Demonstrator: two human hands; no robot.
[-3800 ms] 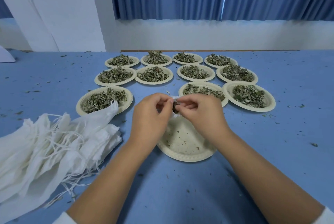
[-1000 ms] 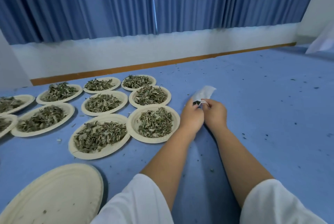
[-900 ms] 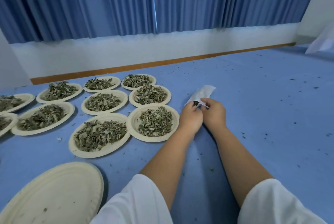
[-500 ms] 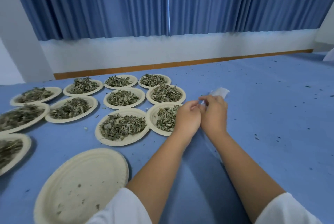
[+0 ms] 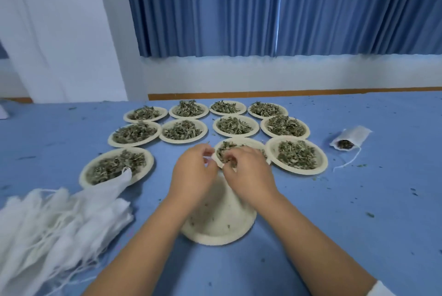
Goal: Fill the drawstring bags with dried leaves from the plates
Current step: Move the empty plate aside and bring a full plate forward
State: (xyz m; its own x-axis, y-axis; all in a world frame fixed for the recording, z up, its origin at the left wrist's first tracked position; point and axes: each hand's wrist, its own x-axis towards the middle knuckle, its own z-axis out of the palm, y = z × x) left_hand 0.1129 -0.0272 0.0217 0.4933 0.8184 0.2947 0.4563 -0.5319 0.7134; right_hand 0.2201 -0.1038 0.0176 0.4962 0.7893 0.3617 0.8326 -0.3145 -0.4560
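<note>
Between the two hands, where the fingertips meet, we can make out little. Motion blur smears them, and a scrap of white there could be cloth or only the rim of the plate behind. That plate is largely hidden by the knuckles. The left hand has its fingers curled inward toward the thumb, but we cannot tell whether it pinches anything. The right hand is bunched, fingers and thumb drawn together on a clump of dried leaves at the hidden plate's near rim. Both forearms reach in from the bottom edge, and a white sleeve is cut off at the lower right corner.

Both wrists hang over the near plate, which holds only crumbs (its middle is covered by the forearms). Ten more leaf plates sit in rows beyond, close together.

On the far right, well apart from the hands, a filled bag lies on its side on the blue worktop, mouth open, dark leaves showing inside. Its cord trails loose toward us. On the left lies a blurred pile of empty bags, cut off by the frame edge. One corner of it laps over the left plate. Leaf crumbs speckle the worktop, and a blue curtain hangs behind.
</note>
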